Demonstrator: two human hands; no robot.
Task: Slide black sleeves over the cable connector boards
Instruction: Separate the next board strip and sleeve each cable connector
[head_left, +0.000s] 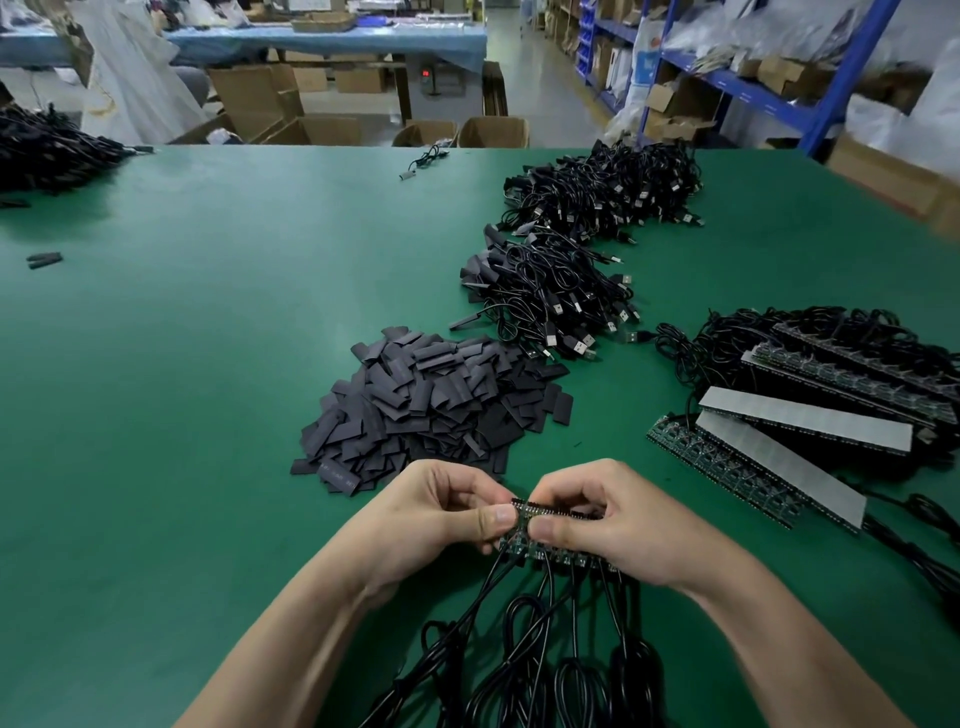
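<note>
I saw a smooth, matt green table mat (182, 389). The black sleeves (431, 410) looked like thin, dull plastic, charcoal with faint print. The cables (631, 670) wore a slightly glossy black jacket, and the USB plugs (631, 336) had bright metal shells. The board strip (548, 509) showed dark laminate and small glinting metal pins. The grey panels (805, 421) looked matt. The boxes (493, 132) were plain brown cardboard.
</note>
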